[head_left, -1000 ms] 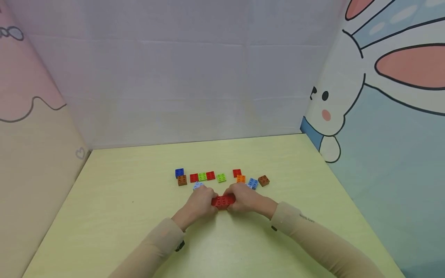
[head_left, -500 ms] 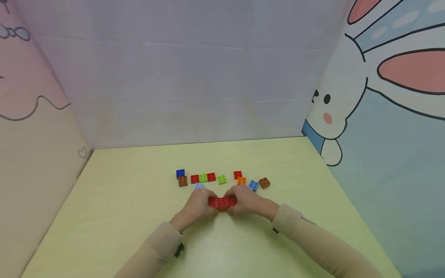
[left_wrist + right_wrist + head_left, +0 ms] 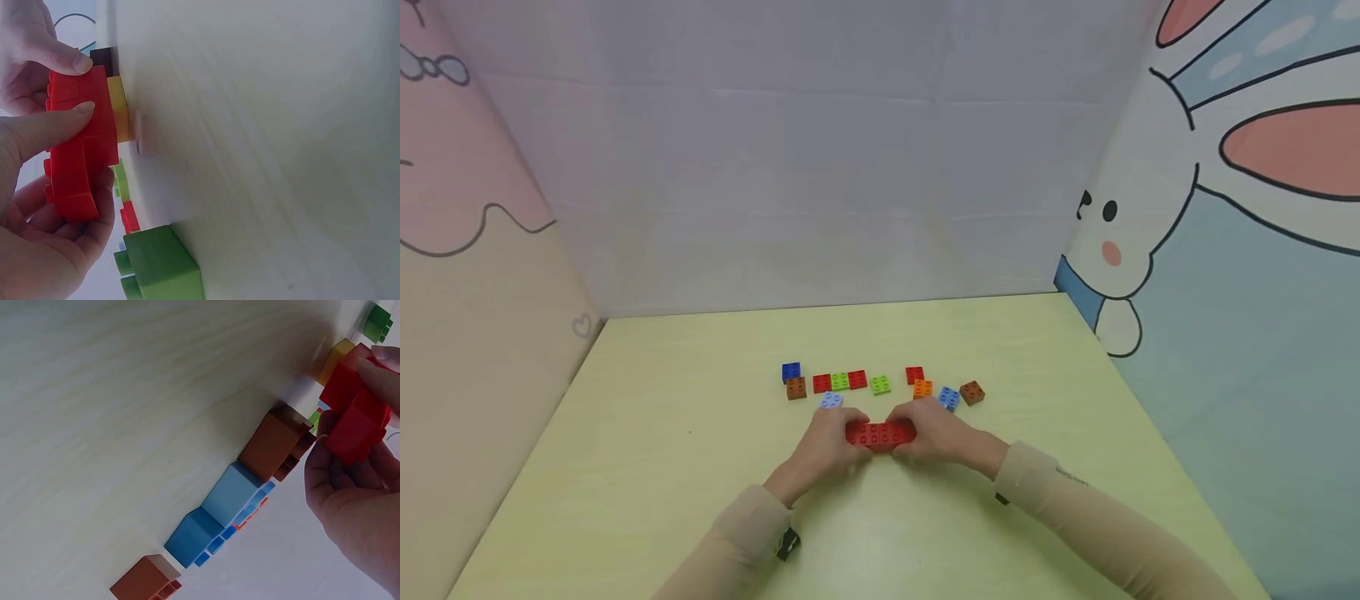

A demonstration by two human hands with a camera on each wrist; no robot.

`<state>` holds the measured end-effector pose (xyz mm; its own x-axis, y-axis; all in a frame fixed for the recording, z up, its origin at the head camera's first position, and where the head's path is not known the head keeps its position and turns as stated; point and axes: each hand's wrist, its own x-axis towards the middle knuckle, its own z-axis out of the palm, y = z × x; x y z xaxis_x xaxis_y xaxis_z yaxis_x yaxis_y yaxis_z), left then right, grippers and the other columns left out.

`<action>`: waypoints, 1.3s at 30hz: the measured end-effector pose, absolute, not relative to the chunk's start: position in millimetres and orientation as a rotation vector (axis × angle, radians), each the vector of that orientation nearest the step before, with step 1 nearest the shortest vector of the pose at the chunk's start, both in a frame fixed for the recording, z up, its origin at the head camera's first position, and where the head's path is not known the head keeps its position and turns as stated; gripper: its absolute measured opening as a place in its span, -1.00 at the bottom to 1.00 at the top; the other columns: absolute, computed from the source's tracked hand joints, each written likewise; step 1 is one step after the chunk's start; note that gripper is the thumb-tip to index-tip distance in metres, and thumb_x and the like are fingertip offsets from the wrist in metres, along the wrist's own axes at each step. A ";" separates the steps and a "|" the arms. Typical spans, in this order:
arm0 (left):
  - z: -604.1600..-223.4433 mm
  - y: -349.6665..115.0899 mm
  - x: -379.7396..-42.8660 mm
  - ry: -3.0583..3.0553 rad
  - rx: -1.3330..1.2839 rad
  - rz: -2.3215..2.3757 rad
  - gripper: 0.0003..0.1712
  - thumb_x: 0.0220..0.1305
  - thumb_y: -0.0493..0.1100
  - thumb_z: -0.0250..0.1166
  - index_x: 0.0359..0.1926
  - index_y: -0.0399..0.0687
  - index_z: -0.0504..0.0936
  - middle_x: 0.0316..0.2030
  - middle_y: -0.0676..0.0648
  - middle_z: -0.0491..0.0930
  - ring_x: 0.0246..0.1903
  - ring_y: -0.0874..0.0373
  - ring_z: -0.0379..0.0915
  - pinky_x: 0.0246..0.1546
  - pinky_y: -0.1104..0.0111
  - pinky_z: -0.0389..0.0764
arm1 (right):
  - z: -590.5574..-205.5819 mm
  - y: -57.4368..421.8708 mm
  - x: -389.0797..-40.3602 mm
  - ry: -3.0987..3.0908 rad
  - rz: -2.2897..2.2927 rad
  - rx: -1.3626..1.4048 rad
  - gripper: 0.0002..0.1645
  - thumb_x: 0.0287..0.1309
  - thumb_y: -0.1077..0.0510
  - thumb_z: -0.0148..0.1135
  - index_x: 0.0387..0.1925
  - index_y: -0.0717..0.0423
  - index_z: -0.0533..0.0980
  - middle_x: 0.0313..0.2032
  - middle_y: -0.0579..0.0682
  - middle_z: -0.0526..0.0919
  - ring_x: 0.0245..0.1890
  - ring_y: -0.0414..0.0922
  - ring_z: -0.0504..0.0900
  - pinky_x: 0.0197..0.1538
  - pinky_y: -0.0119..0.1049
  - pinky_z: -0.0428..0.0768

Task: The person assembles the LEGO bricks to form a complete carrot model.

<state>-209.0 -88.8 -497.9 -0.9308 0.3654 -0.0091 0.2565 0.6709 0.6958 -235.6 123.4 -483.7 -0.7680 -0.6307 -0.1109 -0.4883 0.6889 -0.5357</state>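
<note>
A row of red building bricks spans the space between my two hands at the middle of the table. My left hand grips its left end, thumb on the near side and fingers round the far side. At the right end, my right hand pinches it the same way. The left wrist view shows the red bricks joined in steps, studs facing up, with a yellow brick directly below them. A green brick stands close to my left hand. Close to my right hand is a brown brick.
Beyond my hands, several bricks lie in a loose line: dark blue, brown, red, lime green, orange, blue and another brown one. A white wall closes the table's far edge.
My hands have drawn slightly apart along the red bricks, so more of the row shows between them. Both keep their hold. The loose bricks lie as before.
</note>
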 end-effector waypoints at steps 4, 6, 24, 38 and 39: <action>-497.3 -89.6 -206.4 2.755 0.466 1.102 -0.67 -0.07 -0.16 0.55 -0.23 -0.09 0.69 -0.38 0.10 0.56 -0.33 0.15 0.38 -0.35 0.30 0.45 | -482.4 122.6 -236.2 2.600 -0.704 -0.894 -0.63 -0.04 0.04 0.49 -0.13 -0.01 0.63 -0.33 -0.31 0.56 -0.32 -0.24 0.48 -0.27 -0.34 0.47; -497.8 -89.8 -205.5 2.765 0.455 1.099 -0.67 -0.08 -0.16 0.55 -0.23 -0.09 0.69 -0.37 0.10 0.56 -0.32 0.14 0.37 -0.35 0.30 0.44 | -481.6 122.6 -236.4 2.590 -0.710 -0.897 -0.62 -0.04 0.05 0.49 -0.13 -0.01 0.63 -0.33 -0.31 0.56 -0.32 -0.24 0.48 -0.26 -0.35 0.48; -495.7 -91.5 -204.5 2.726 0.456 1.147 -0.67 -0.08 -0.15 0.55 -0.22 -0.08 0.73 -0.37 0.13 0.59 -0.31 0.16 0.38 -0.35 0.32 0.46 | -475.8 126.1 -232.0 2.612 -0.731 -0.911 -0.51 -0.07 0.02 0.51 -0.04 0.03 0.61 -0.20 -0.25 0.61 -0.24 -0.24 0.48 -0.19 -0.33 0.47; -495.0 -91.9 -206.5 2.732 0.449 1.119 -0.62 -0.09 -0.13 0.56 -0.18 -0.10 0.73 -0.30 0.09 0.62 -0.25 0.14 0.38 -0.28 0.29 0.45 | -469.1 134.5 -233.3 2.598 -0.725 -0.929 -0.49 -0.03 0.06 0.49 0.01 0.05 0.60 -0.12 -0.21 0.62 -0.19 -0.25 0.49 -0.12 -0.32 0.49; -494.9 -91.7 -206.4 2.734 0.450 1.117 -0.62 -0.10 -0.13 0.56 -0.18 -0.10 0.73 -0.30 0.09 0.62 -0.25 0.14 0.38 -0.28 0.29 0.45 | -468.4 134.9 -233.1 2.599 -0.723 -0.932 -0.49 -0.03 0.06 0.49 0.01 0.06 0.60 -0.12 -0.21 0.62 -0.18 -0.24 0.49 -0.12 -0.31 0.49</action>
<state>-206.4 -91.7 -494.9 -0.9431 0.3313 -0.0285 0.2165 0.6768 0.7036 -233.1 134.9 -468.4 -0.7500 -0.6544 -0.0961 -0.5106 0.6652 -0.5447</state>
